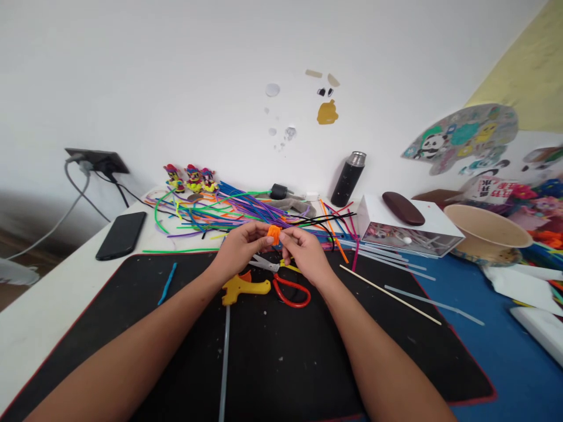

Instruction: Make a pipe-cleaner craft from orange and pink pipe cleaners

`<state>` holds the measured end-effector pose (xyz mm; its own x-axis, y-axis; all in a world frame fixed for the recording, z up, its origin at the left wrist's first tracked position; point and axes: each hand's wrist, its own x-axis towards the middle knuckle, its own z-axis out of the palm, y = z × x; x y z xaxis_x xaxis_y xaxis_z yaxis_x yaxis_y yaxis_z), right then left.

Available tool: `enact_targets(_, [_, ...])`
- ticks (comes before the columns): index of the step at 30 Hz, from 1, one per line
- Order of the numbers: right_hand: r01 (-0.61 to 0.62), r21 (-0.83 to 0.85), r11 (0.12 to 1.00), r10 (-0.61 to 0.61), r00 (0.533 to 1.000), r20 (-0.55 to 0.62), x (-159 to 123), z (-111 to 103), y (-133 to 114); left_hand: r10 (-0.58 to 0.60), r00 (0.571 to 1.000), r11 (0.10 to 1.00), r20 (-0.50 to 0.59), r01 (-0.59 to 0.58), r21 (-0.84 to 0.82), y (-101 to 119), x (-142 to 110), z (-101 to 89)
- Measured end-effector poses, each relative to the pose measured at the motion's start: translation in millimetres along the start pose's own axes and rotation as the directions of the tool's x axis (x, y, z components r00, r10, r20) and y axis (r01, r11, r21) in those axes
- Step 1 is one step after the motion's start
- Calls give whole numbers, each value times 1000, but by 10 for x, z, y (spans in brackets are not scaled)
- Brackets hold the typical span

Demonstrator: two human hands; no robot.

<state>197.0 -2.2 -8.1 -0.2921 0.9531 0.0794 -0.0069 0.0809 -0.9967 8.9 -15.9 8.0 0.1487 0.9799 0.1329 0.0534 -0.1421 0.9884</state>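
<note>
A small orange piece, apparently coiled or folded pipe cleaner (274, 235), is pinched between both hands above the mat. My left hand (244, 249) grips its left side with thumb and fingers. On the other side, my right hand (303, 249) holds it with closed fingertips. Just below the hands lie scissors (291, 292) with red handles, their blades partly hidden. A yellow hot glue gun (245, 287) rests beside them, a clear glue stick (224, 363) extending from its rear towards me. Several colourful pipe cleaners (246, 202) are heaped behind the hands.
A black mat (185, 363) covers the front. Left are a phone (121, 235) and a short blue twisted piece (168, 284). Behind stand small figurines (193, 178) and a black flask (348, 179). Right are a wooden stick (391, 295), a white box (407, 225) and a beige bowl (486, 225).
</note>
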Motion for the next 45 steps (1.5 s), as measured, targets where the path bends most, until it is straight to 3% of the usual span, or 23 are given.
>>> enact_targets(15, [-4, -12, 1000, 4, 1000, -17, -10, -19, -63, 47, 999, 997, 14, -47, 54, -14, 10, -25])
enact_targets(26, [17, -61, 998, -17, 1000, 1, 27, -61, -10, 120, 991, 953, 57, -131, 273, -31, 52, -117])
enact_targets(31, [24, -100, 995, -27, 999, -30, 53, -92, 26, 99, 994, 979, -50, -88, 185, -27, 182, -407])
enact_targets(34, [5, -136, 991, -8, 1000, -17, 57, -78, 58, 41, 998, 964, -56, -25, 265, -66, 277, -662])
enact_targets(39, [19, -202, 979, -16, 1000, 14, 39, -62, 84, -12, 990, 849, -143, 86, 522, -90, 278, -1107])
enact_targets(45, [65, -253, 965, -53, 997, 57, 19, -29, 135, 7, 986, 661, -168, 122, 740, -107, 30, -1469])
